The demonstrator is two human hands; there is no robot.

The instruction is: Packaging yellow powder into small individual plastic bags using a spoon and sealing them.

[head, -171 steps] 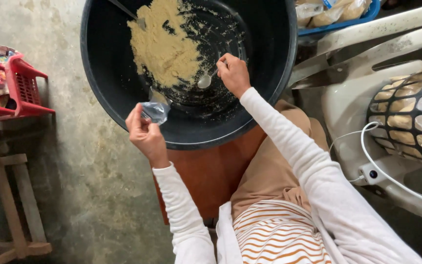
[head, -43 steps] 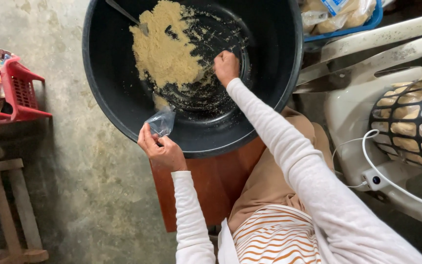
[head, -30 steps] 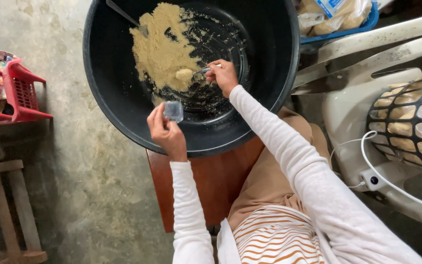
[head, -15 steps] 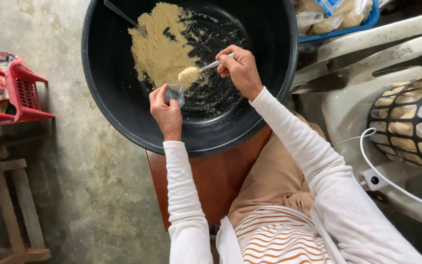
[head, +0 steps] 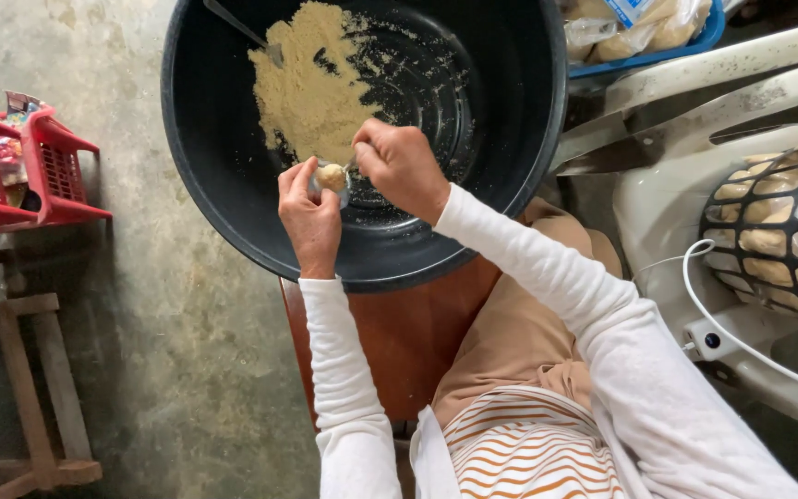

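A big black tub (head: 510,176) holds a heap of tan crumbly powder (head: 311,88) at its far left side. Over the tub's near side, my left hand (head: 309,222) holds a small clear plastic bag open. My right hand (head: 402,166) grips a spoon, its bowl heaped with powder (head: 331,176) right at the bag's mouth. The two hands nearly touch. The bag is mostly hidden by my fingers. A second utensil's handle (head: 233,23) sticks out of the heap at the far rim.
The tub rests on a brown wooden stool (head: 399,342) in front of my knees. Red plastic baskets (head: 39,171) stand at the left, a wooden stool frame (head: 30,397) below them. A blue tray of bagged goods (head: 639,28) and white furniture with a basket (head: 778,222) are at the right.
My right hand scooped powder from the tub's bottom and carried the loaded spoon left to the bag. My left hand lifted the bag from the near rim up over the tub.
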